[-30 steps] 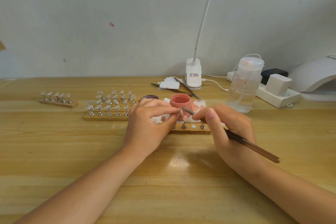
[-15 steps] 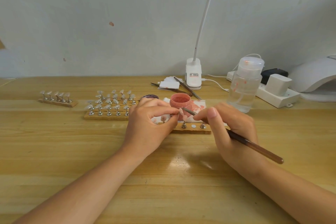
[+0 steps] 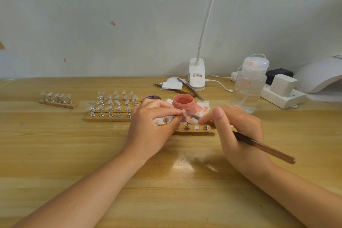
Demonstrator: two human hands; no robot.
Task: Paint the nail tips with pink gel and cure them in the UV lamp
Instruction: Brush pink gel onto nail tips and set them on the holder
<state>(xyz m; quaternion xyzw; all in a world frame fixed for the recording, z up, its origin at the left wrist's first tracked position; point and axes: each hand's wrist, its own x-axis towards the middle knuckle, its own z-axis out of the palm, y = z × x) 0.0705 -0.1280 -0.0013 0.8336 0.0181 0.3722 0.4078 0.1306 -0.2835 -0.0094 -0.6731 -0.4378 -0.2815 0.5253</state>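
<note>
At frame centre, the left hand (image 3: 153,126) pinches a nail tip (image 3: 184,112) on its stand; the right hand (image 3: 238,131) grips the brush (image 3: 259,145), bristles pointing left, touching the tip.

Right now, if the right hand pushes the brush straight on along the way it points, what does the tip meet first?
Most likely the nail tip pinched by the left hand: the brush in the right hand aims left at it. Whether they touch already is unclear. The pink gel jar stands just behind.
</note>
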